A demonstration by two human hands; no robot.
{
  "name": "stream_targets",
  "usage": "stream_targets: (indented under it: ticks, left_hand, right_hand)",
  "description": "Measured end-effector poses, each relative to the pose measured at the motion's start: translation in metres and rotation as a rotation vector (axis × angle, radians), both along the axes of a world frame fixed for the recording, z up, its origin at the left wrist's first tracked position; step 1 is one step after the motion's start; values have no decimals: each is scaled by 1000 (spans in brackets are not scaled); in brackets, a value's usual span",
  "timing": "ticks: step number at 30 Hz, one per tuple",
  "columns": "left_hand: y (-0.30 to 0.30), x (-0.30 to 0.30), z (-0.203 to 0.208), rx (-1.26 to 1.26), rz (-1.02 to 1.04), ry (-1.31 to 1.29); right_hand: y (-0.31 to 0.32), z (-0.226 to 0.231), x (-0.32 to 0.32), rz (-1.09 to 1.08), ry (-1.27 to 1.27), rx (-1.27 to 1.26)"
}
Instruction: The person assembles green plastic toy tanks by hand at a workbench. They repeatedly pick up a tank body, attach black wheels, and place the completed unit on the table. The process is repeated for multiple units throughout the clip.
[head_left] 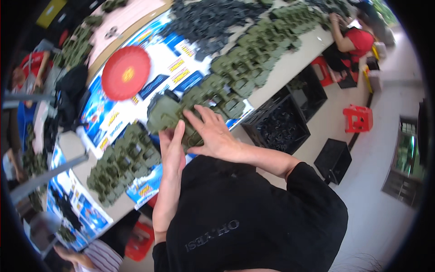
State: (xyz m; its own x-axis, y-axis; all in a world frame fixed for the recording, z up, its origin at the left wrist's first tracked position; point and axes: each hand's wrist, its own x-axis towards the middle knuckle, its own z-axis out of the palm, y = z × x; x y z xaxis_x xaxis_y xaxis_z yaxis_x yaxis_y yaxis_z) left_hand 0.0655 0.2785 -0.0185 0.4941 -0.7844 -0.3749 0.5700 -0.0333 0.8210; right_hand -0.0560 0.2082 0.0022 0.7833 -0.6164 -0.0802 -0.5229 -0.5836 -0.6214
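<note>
Both my hands are at the table's near edge, around an olive-green moulded plastic part. My left hand is held edge-on, its thumb and fingers pressed against the part's left side. Over its right side curve the fingers of my right hand, thumb below. My fingers partly hide the part, so its full shape is unclear. Just beyond my fingertips lies a larger rounded green piece. Rows of similar green parts stand to the left and to the far right.
A red round tray lies on the printed table cover, with a heap of dark grey parts behind. Black crates holding dark pieces stand right of the table. Red stools are on the floor. Other people sit around the table.
</note>
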Motion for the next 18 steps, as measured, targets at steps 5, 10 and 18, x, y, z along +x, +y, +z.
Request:
stream_targets:
  ticks: [5, 10, 18]
  left_hand:
    - [-11, -18, -16, -15, -63, 179]
    - [-12, -26, -19, -39, -116, 122]
    - [-8, -23, -17, 125, -390, -123]
  right_hand:
    - [2, 7, -8, -118, 156, -16]
    - [12, 1, -29, -184, 130, -58]
    - [17, -18, -79, -473, -89, -25]
